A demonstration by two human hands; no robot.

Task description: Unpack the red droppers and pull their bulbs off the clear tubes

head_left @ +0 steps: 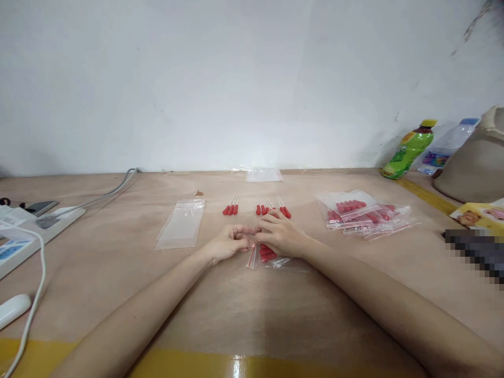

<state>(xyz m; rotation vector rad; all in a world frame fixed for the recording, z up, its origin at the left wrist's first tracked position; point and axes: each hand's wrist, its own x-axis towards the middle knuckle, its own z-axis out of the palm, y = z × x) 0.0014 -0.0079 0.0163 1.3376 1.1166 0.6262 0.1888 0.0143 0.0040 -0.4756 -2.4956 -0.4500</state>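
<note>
A small clear zip bag (281, 262) with several red-bulbed droppers (268, 253) inside lies on the table before me. My left hand (233, 242) pinches the upper left corner of this bag, by its red-lined zip edge. Bent over the same edge from the right is my right hand (279, 231), closed on the bag; its fingertips partly hide the bag. Just beyond my hands lie loose droppers with red bulbs and thin clear stems, one group (230, 210) at left and others (286, 212) partly behind my right fingers.
Flat clear bags (183, 226) lie left of my hands, and another bag (263, 175) sits by the wall. Filled bags (356, 212) are piled at right. Bottles (409, 149), a beige container (472, 163) and a yellow packet (478, 218) stand farther right. A power strip (65, 223) with cables is at left.
</note>
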